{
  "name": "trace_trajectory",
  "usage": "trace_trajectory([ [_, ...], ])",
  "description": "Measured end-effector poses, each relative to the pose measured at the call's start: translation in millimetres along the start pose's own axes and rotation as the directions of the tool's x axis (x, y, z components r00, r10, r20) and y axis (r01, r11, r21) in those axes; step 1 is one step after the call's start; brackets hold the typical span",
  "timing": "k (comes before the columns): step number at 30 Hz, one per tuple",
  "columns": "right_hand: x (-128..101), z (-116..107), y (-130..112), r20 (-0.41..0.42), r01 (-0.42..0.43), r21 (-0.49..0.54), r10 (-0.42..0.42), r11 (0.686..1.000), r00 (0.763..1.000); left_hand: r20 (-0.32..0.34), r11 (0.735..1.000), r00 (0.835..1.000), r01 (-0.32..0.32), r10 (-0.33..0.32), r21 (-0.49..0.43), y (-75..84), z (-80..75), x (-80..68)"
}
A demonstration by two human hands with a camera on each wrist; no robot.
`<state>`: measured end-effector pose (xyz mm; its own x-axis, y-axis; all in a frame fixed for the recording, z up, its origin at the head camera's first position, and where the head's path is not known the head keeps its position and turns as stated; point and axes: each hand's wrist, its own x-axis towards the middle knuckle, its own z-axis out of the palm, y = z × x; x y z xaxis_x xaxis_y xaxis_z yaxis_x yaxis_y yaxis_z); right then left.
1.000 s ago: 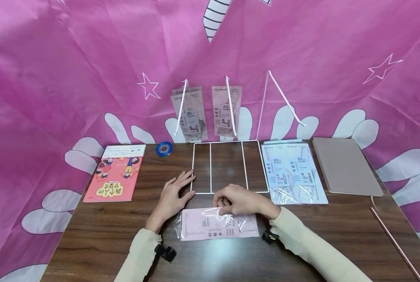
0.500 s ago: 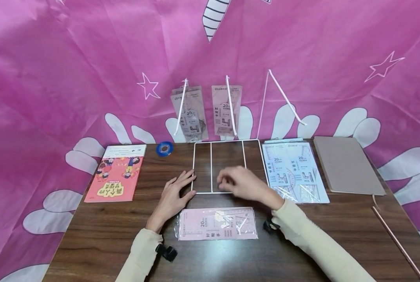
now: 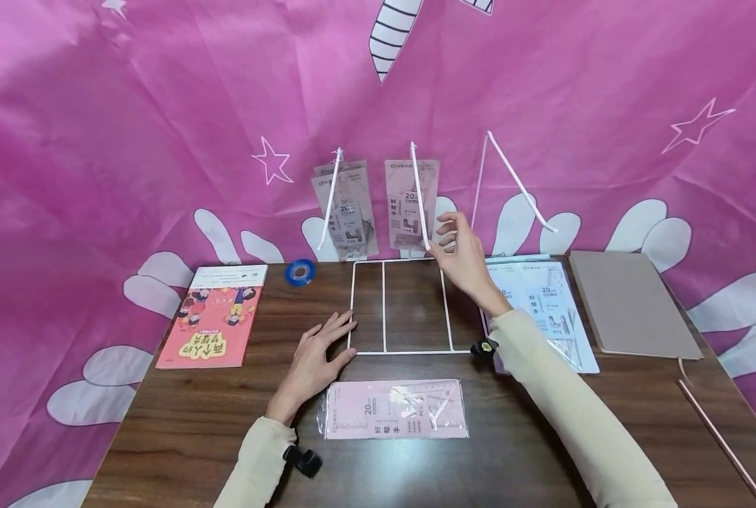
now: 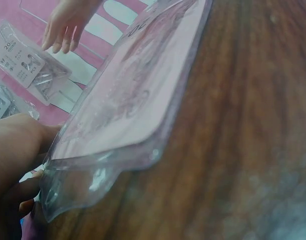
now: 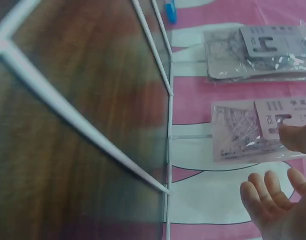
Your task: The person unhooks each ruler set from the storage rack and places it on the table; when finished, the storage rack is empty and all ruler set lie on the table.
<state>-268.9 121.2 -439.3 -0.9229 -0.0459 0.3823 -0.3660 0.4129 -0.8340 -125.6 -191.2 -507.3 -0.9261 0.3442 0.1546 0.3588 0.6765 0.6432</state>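
Left hand: my left hand (image 3: 315,356) lies flat, released, on the dark wooden worktop (image 3: 181,416).
Right hand: my right hand (image 3: 459,252), fingers loose, reaches the hanging pink plastic ruler packet (image 3: 408,204).

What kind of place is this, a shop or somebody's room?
Probably a pretend stationery display set up on a table, not a real shop. Packs of ruler sets hang on a white wire rack, more packs lie flat beside it, and a pink cartoon cloth is draped behind everything.
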Motion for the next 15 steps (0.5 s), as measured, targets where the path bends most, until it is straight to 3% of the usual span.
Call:
trace_trajectory([
  [10, 24, 11, 1, 0.048, -0.076, 0.159, 0.069, 0.984, 0.996, -0.003, 1.0, 1.0, -0.003, 0.003, -0.006, 0.4, 1.3, 0.3],
  [15, 28, 15, 0, 0.058, -0.095, 0.302, 0.081, 0.949, 0.995, 0.005, 1.0, 1.0, 0.004, -0.004, -0.012, 0.2, 0.0, 0.2],
])
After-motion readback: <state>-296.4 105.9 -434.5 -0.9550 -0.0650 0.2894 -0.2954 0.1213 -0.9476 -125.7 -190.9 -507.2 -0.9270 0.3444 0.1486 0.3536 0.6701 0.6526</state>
